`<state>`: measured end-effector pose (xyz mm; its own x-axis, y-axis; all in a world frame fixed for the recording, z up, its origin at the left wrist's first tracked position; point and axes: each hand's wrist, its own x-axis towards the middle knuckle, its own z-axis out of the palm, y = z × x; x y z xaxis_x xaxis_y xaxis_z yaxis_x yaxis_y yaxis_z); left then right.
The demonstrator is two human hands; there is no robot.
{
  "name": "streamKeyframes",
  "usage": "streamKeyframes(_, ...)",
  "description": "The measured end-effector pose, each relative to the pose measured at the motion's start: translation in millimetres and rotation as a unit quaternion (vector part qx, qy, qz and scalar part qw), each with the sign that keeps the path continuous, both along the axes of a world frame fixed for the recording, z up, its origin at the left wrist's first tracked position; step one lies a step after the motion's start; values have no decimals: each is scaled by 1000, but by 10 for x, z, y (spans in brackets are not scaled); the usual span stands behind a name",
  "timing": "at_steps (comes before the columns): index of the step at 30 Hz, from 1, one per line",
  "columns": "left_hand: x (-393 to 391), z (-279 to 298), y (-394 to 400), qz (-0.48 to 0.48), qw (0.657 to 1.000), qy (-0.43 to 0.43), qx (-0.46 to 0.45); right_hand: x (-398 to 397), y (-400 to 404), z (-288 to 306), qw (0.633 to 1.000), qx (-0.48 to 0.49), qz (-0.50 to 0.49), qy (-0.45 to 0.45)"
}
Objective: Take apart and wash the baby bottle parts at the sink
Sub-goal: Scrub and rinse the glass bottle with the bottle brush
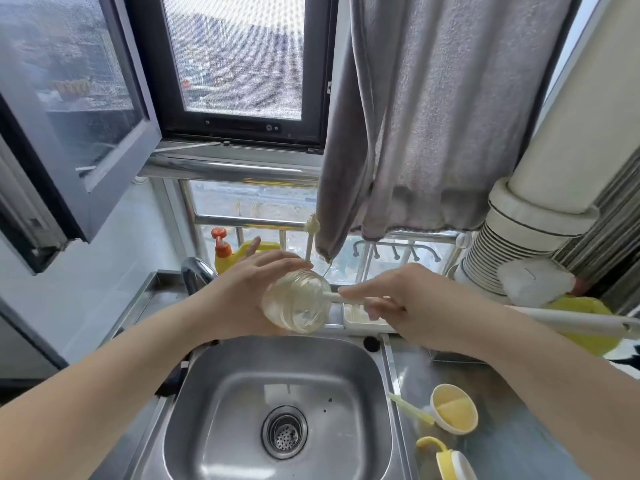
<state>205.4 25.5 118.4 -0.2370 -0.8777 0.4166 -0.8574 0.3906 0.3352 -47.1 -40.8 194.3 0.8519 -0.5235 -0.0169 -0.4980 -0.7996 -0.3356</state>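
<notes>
Scrubbing looks under way: the clear bottle body (297, 303) is already stripped of its top and lies on its side above the sink (377, 368), cradled in the left hand (249, 289), whose fingers curl round its far side. The right hand (412, 303) pinches a white brush handle (349, 298) running into the bottle's mouth. Judging by the yellow cap (454, 408) and handled collar (446, 460) lying on the worktop (512, 427) to the right, those parts seemingly remain to be washed.

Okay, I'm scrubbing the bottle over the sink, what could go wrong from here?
The bottle is held in your left hand above the sink; if wet, it might slip and drop. The brush handle in your right hand could flick water toward the parts on the counter.
</notes>
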Motion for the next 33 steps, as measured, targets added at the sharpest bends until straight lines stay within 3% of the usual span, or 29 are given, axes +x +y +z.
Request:
streamKeyframes(3, 16, 43, 0, 9, 1000, -9, 9, 8, 97, -100, 999, 32, 35, 17)
streamKeyframes(6, 44, 21, 3, 6, 999, -34, 27, 50, 148, -63, 988, -84, 84, 99)
streamKeyframes(10, 45, -16, -47, 15, 998, -57, 20, 94, 191, 33, 941, -271, 84, 182)
streamKeyframes(13, 54, 47, -84, 24, 997, -77, 4, 123, 204, 23, 931, -307, 54, 190)
streamKeyframes(16, 64, 45, -75, 18, 994, -107, -27, 143, 200, -110, 960, -220, 52, 168)
streamKeyframes(20, 69, -20, -58, 13, 994, -97, -48, 97, 119, -248, 999, 19, 22, 28)
streamKeyframes(23, 57, 24, -52, 22, 998, -38, -39, 99, 70, -272, 968, 234, -28, -90)
streamKeyframes(25, 73, 56, -51, 16, 999, -28, -40, 107, 84, -260, 952, 282, -36, -113)
streamKeyframes(28, 109, 39, -49, 12, 998, -49, -45, 83, 146, -307, 976, 204, -20, -74)
streamKeyframes(31, 116, -26, -60, 12, 997, -65, -45, 77, 122, -275, 999, 15, 17, 33)
streamKeyframes(33, 107, -32, -73, 17, 997, -54, -46, 102, 46, -209, 991, -111, 13, 74)
